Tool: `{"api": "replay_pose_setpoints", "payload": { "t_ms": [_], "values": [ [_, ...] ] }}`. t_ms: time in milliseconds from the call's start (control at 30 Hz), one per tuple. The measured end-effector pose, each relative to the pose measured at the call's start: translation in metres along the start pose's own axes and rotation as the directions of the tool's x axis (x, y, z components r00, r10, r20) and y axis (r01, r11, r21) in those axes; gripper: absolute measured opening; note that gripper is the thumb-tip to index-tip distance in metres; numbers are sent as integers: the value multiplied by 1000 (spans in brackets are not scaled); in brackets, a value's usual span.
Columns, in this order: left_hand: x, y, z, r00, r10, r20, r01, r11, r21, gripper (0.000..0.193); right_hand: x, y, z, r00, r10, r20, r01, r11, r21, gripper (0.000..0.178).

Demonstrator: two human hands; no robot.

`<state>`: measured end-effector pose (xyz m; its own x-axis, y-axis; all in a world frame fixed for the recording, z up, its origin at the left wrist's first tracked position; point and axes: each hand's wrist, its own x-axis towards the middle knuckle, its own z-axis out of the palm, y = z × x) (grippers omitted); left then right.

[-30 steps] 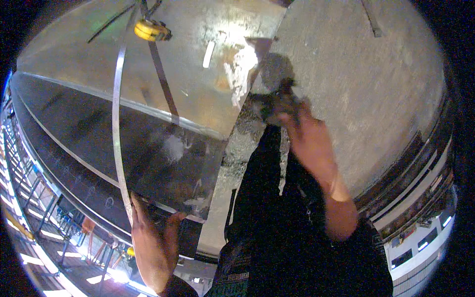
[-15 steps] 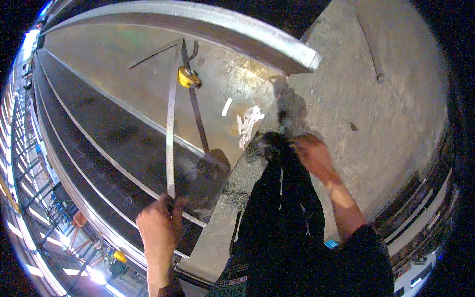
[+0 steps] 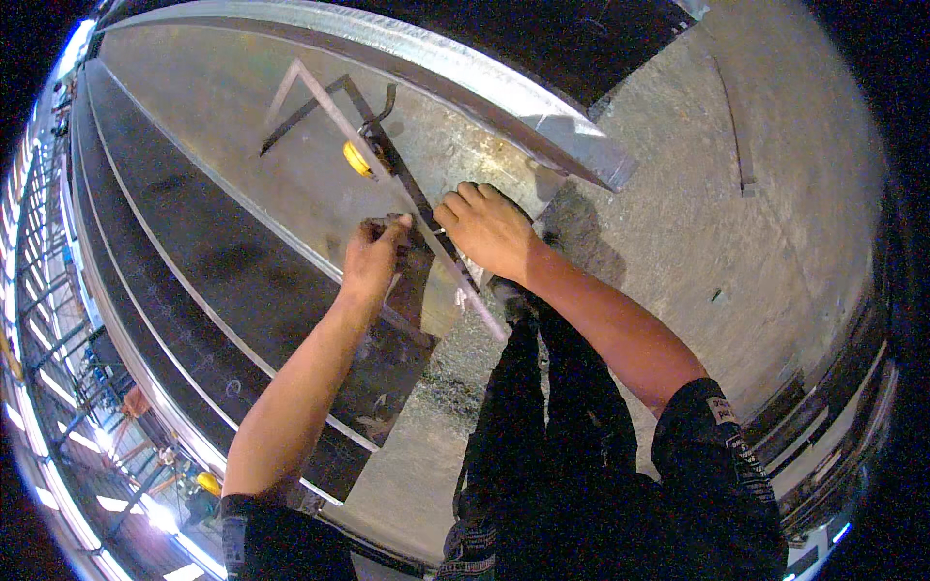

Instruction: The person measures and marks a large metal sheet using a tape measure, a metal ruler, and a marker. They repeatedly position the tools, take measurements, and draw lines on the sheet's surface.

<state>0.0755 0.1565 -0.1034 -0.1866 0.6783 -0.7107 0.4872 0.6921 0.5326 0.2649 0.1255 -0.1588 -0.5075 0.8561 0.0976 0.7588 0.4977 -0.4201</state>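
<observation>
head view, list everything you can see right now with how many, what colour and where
metal square: 1, pale grey, slanting between the hands, above the steel
tape measure, apparently: 1, yellow, partly behind the square
steel beam: at least 1, grey to dark, across left and top
floor: 1, grey-brown, mostly right
thin strip: 1, dark, on the floor, upper right
rounded object: 1, yellow, lower left, kind unclear
trousers: 1 pair, black, bottom centre
left hand: 1, bare, fingertips at the square's left edge
right hand: 1, bare, by its right edge, grip unclear
The rest at lower left is too small to tell.
</observation>
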Motion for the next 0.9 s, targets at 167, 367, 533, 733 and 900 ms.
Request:
{"api": "replay_pose_setpoints", "payload": {
  "t_ms": [167, 367, 533, 733, 900],
  "values": [
    [17, 19, 18, 1000, 11, -28, -15, 984, -178, 36, -18, -4, 8, 990, 94, -106, -88, 994, 60, 20],
    [52, 23, 40, 991, 83, -104, -88, 995, -46, 35, -49, -27, -9, 955, 289, -67, -274, 945, 180, 22],
    [63, 17, 66, 900, 281, -333, -93, 871, 482, 58, -90, -38, -12, 863, 504, 40, -467, 764, 445, 25],
    [55, 24, 59, 942, 235, -240, -158, 940, 301, 40, -158, -20, -1, 755, 634, 168, -556, 482, 678, 21],
    [-33, 72, 2, 980, -91, 177, 145, 935, -322, 35, -200, 7, -18, 729, 611, 308, -623, 404, 670, 23]
  ]
}}
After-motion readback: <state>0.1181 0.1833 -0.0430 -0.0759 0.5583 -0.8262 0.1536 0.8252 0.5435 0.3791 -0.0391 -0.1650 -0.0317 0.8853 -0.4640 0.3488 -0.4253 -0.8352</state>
